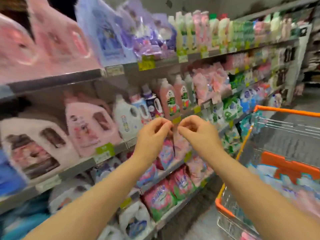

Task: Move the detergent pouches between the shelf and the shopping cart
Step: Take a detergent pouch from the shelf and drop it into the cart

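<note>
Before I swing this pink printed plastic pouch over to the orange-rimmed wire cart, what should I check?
1. Left hand pinches the pink printed plastic detergent pouch at its top: ok.
2. Right hand pinches it too: ok.
3. Pouch clear of the grey metal shelf edge: cannot tell, blurred.
4. Orange-rimmed wire shopping cart stands on the right: ok.
5. Room among the pale pouches already in it: cannot tell.

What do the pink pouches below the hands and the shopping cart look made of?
The pink pouches look like soft printed plastic film, slightly glossy: they hang limp and creased, though blurred. The shopping cart is shiny metal wire, by its thin bright rods; its orange trim looks like plastic.
</note>
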The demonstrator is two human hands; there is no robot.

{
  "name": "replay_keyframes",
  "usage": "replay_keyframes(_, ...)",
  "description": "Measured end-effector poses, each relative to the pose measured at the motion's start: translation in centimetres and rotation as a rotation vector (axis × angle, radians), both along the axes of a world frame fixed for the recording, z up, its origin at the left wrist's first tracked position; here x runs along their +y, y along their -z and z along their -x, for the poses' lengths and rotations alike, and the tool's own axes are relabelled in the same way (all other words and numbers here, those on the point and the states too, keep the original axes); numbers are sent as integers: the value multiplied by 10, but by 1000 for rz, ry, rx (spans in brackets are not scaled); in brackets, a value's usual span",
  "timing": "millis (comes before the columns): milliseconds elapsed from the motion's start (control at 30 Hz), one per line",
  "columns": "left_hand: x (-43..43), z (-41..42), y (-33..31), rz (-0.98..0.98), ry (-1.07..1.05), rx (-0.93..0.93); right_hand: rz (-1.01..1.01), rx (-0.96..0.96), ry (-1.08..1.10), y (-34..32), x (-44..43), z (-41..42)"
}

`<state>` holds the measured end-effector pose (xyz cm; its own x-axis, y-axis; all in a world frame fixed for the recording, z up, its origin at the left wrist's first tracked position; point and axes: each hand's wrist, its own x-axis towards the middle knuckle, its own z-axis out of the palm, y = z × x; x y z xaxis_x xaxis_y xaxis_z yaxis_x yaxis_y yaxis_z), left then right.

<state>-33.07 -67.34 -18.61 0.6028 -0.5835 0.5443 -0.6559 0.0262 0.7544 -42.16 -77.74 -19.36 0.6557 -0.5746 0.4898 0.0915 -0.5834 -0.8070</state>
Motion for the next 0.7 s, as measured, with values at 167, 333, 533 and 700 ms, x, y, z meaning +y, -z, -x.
replay_keyframes(167,170,-37,-47,40,-259,-96,161,-78,-208,-50,133,-61)
replay_keyframes(333,358,-72,-96,42,-526,-213,224,-196,-401,-105,283,-125)
replay_keyframes(533,548,-113,-145,-36,-820,-325,250,-269,-616,-149,441,-204)
replay_keyframes(700,647,-157,-168,-146,-1020,-378,330,-221,-691,-176,518,-278)
